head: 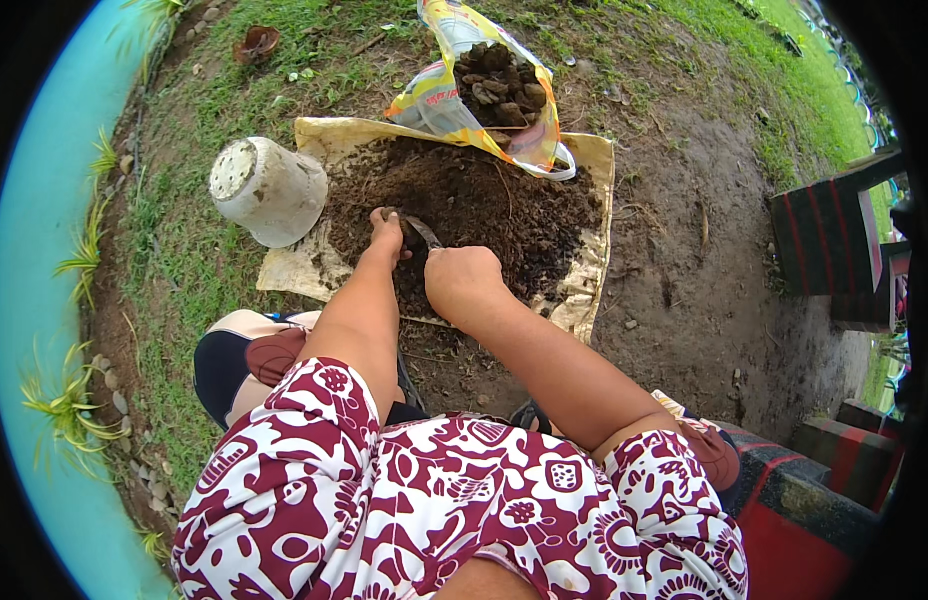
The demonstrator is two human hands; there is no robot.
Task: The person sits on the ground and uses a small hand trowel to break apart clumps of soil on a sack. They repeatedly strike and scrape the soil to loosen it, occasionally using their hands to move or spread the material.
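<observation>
My right hand (464,279) is closed round the handle of a curved metal blade (424,231), whose handle is hidden in the fist. The blade reaches left to a dark brown clump (395,217) that my left hand (389,234) grips. Both hands are low over a heap of dark soil (464,191) spread on a pale woven sack (600,225). A yellow and white plastic bag (434,94) lies open at the sack's far edge, with brown clumps (501,90) inside. An upturned whitish plastic pot (272,191) with holes in its base sits at the left.
Grass (186,225) and a row of stones and spiky plants (70,405) run along a turquoise surface (43,247) at the left. A brown bowl-like piece (257,45) lies at the upper left. Bare earth (681,300) and dark red-striped blocks (824,240) are at the right.
</observation>
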